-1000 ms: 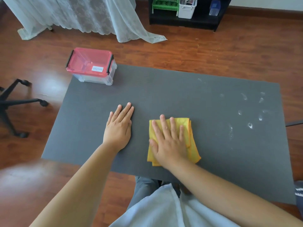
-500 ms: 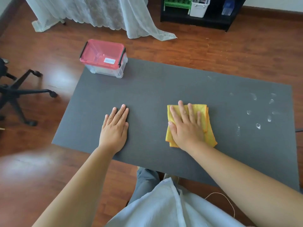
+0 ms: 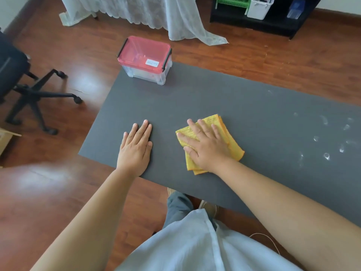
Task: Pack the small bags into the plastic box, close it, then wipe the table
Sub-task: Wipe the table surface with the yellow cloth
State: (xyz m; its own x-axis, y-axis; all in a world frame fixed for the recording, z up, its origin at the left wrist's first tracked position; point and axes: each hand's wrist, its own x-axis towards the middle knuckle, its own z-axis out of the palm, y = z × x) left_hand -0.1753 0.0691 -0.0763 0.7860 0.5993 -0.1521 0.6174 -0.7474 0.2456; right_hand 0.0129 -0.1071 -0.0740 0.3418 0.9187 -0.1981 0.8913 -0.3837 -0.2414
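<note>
Right hand [image 3: 207, 147] lies flat, fingers spread, pressing the folded yellow cloth [image 3: 231, 137] onto the grey table [image 3: 224, 100]. Left hand [image 3: 136, 145] rests open on the bare surface just beside it — holding nothing. The whitish smears [image 3: 328, 137] lie well to the cloth's right, nearer the right hand. At the far left corner stands the plastic box [image 3: 145, 59], lid apparently latched — contents hard to make out.

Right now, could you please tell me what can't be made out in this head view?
- Plastic box: contents blurred behind the pink lid; label text too small.
- Yellow cloth: middle hidden under the right hand.
- Table: right end cut off by the frame edge; part lies under the left hand.
- Office chair: seat cut off at left.
</note>
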